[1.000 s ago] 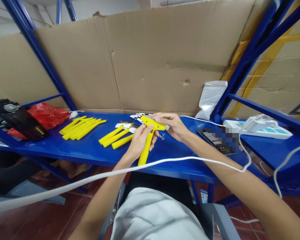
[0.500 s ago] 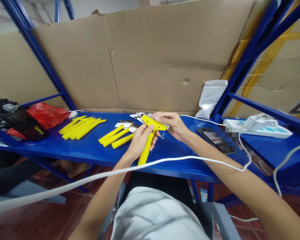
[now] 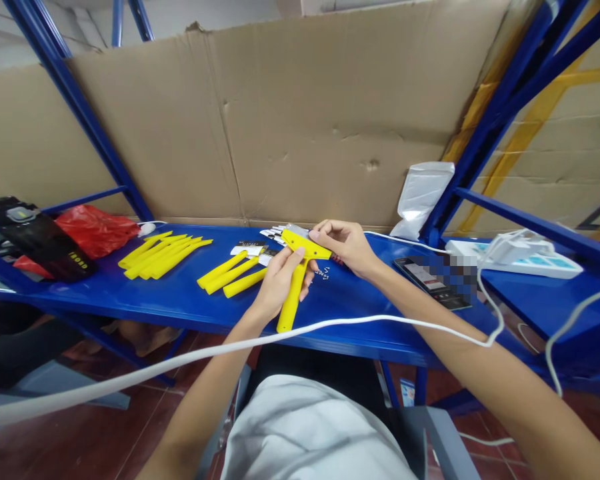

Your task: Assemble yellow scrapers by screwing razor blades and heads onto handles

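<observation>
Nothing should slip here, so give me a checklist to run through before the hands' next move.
1. Left hand grips the yellow T-shaped tool where handle meets crosspiece: ok.
2. Right hand has fingertips at the metal strip on the crosspiece's far edge: ok.
3. Metal strip fully seated: cannot tell; the fingers and crosspiece partly cover it.
4. Small pale pieces gathered together: not ok; they lie loose on the blue table beside the tool.
5. White cable off the handle: cannot tell; it passes close by the lower end.
6. Phone apart from both hands: ok.
</observation>
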A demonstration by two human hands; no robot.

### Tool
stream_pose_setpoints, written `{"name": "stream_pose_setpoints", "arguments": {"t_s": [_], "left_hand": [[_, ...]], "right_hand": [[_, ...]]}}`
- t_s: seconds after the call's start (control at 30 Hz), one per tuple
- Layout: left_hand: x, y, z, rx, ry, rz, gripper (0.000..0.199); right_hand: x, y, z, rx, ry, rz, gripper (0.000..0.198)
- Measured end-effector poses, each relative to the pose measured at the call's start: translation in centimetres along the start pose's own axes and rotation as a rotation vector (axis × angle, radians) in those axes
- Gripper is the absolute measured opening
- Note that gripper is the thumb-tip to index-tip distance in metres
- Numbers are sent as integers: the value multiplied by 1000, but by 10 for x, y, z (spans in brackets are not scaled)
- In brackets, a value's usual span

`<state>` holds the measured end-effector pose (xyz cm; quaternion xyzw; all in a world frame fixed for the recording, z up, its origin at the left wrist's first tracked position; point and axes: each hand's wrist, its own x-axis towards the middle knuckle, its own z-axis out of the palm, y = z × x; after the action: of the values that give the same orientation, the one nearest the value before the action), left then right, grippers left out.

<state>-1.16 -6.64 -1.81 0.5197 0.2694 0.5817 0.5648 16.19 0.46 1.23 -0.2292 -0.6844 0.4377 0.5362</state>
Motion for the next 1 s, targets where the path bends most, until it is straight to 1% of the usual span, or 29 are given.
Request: {"name": "stream_pose_setpoints", "arguments": {"t_s": [0.17, 0.33, 0.47, 0.57, 0.73, 0.87, 1.0], "left_hand": [[-1, 1, 0, 3, -18, -17, 41], [-2, 3, 1, -3, -36, -44, 43], [-2, 4, 1, 10, -50, -40, 42], [-2, 5, 2, 43, -33, -25, 44], [-2, 5, 3, 47, 13, -7, 44], [-1, 4, 2, 30, 17, -3, 40], [-2, 5, 3, 55, 12, -2, 41]], "right_hand": [[1, -2, 0, 21, 5, -43, 52], [-1, -2, 2, 60, 17, -26, 56], [-3, -2, 4, 52, 25, -14, 56], [-3, -2, 5, 57, 20, -22, 55], [-2, -1, 2, 24, -1, -54, 47], [-1, 1, -1, 11, -6, -79, 36], [-1, 3, -2, 25, -15, -80, 29]]}}
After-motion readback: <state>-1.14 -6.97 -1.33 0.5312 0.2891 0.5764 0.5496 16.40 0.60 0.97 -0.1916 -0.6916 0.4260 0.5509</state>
